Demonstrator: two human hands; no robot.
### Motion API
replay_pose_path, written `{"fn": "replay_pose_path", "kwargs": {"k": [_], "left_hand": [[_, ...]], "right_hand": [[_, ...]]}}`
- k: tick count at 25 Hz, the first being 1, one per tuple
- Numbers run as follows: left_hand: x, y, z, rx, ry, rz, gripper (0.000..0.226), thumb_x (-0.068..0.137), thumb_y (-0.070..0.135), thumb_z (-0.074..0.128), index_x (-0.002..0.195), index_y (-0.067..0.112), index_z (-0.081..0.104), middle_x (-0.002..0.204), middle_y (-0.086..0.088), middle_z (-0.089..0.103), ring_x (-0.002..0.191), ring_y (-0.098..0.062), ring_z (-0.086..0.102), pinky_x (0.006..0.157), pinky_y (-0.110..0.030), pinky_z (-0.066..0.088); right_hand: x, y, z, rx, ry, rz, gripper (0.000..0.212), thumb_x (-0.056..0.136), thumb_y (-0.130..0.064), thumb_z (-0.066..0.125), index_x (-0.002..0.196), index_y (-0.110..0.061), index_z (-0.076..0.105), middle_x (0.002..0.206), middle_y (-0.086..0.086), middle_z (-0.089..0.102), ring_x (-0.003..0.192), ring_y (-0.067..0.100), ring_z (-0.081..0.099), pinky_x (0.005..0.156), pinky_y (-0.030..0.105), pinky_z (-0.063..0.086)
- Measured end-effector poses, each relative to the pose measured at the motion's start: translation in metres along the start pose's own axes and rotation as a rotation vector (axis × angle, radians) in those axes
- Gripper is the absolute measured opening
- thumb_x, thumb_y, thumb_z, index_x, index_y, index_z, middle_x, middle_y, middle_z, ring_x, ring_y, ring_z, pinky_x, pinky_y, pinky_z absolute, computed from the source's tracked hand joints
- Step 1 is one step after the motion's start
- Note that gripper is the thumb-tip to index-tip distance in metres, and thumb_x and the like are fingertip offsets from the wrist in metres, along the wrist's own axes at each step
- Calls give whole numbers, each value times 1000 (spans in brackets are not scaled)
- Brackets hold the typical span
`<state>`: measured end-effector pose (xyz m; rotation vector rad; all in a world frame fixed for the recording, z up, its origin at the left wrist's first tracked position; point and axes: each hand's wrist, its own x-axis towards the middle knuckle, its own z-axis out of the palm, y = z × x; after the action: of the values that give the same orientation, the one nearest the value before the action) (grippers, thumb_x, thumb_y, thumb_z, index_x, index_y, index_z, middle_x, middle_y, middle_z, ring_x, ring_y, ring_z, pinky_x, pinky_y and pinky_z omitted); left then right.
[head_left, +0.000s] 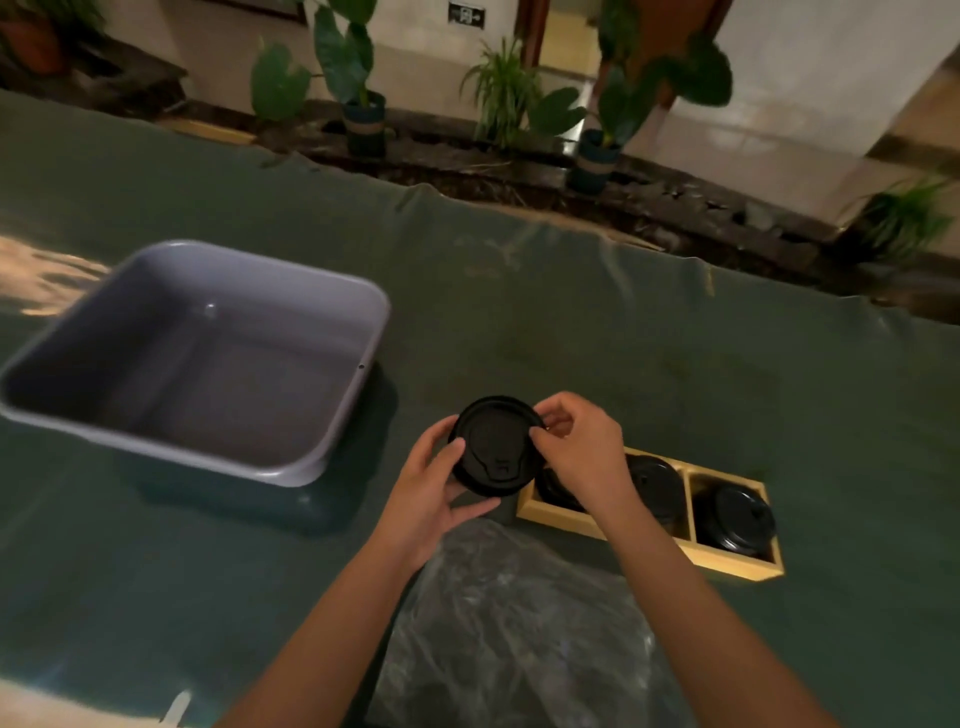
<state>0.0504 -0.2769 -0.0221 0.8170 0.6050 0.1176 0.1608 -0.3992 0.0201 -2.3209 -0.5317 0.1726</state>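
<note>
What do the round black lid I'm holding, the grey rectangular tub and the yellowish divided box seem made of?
Round black lid: probably thin moulded plastic, matte, with embossed markings. Grey rectangular tub: likely plastic, smooth soft sheen, rounded rolled rim. Yellowish divided box: looks like pale bare wood, flat straight walls; grain too blurred to confirm.

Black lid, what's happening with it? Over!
Left hand grips lid, right hand pinches its rim. Lid up off the table, beside wooden box of more lids. Grey tub left, path open.
</note>
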Motion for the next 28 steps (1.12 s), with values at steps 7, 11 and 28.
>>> {"fn": "replay_pose_path", "kwargs": {"k": [7, 11, 28], "left_hand": [[-7, 6, 8, 236, -262, 90, 36, 90, 12, 53, 118, 34, 52, 129, 1, 56, 112, -15, 60, 73, -36, 59], [-12, 16, 14, 866, -465, 456, 55, 83, 2, 62, 125, 36, 48, 138, 6, 46, 130, -5, 41, 102, -18, 39], [33, -27, 60, 507, -122, -183, 18, 91, 10, 51, 102, 7, 65, 107, -11, 65, 104, -21, 59, 77, -34, 58]], "right_hand": [[-23, 16, -36, 653, -345, 488, 32, 93, -10, 47, 123, -7, 54, 73, 5, 63, 45, 14, 60, 38, 20, 46], [-32, 25, -43, 1111, -402, 730, 42, 90, -36, 44, 114, -3, 57, 108, 17, 65, 89, 31, 69, 76, 36, 57], [-36, 90, -34, 578, -114, 498, 37, 82, -15, 66, 117, -3, 60, 105, 7, 67, 97, 18, 64, 84, 28, 53]]}}
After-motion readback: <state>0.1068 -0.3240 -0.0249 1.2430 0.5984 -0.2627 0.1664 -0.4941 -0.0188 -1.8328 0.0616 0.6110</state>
